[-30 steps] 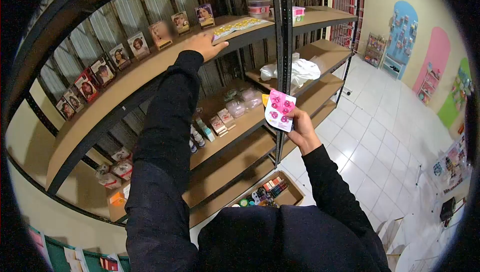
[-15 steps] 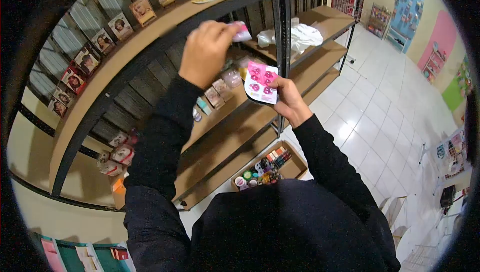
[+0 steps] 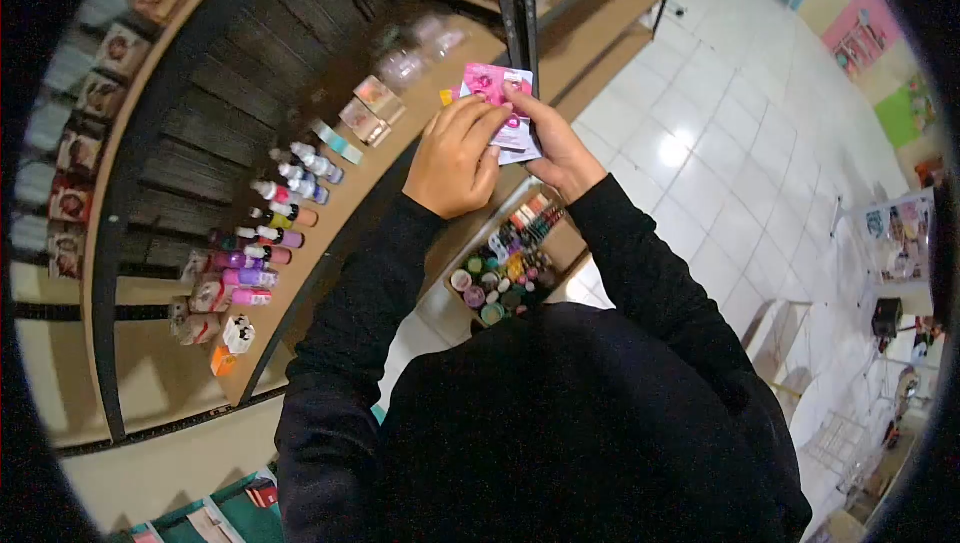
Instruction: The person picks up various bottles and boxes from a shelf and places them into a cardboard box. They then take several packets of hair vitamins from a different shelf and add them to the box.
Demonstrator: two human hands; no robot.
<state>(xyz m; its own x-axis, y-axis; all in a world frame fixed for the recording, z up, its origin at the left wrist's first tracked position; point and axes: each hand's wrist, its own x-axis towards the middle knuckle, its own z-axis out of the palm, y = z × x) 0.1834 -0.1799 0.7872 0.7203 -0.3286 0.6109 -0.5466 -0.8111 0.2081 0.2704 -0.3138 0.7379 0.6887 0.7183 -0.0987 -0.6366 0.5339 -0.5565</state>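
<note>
In front of me, my right hand (image 3: 562, 151) grips a small stack of pink and white sachets (image 3: 486, 78), its thumb lying across the top one. My left hand (image 3: 456, 158) is closed at the left side of the same stack, fingers bent over the sachets and hiding part of them. A bit of yellow shows at the left edge behind the pink. Which single sachet the left fingers pinch is hard to make out.
Small bottles (image 3: 272, 236), boxes (image 3: 367, 118) and clear packs (image 3: 405, 68) line the shelf (image 3: 335, 193) at left. A black metal post (image 3: 518, 13) rises just beyond my hands. On the floor below sits a cardboard box (image 3: 568, 243) of jars and small cosmetics.
My left hand has come down from near the upper shelf, bringing its small pink sachet to the stack in my right hand. The view has tilted lower, showing more of the bottles.
</note>
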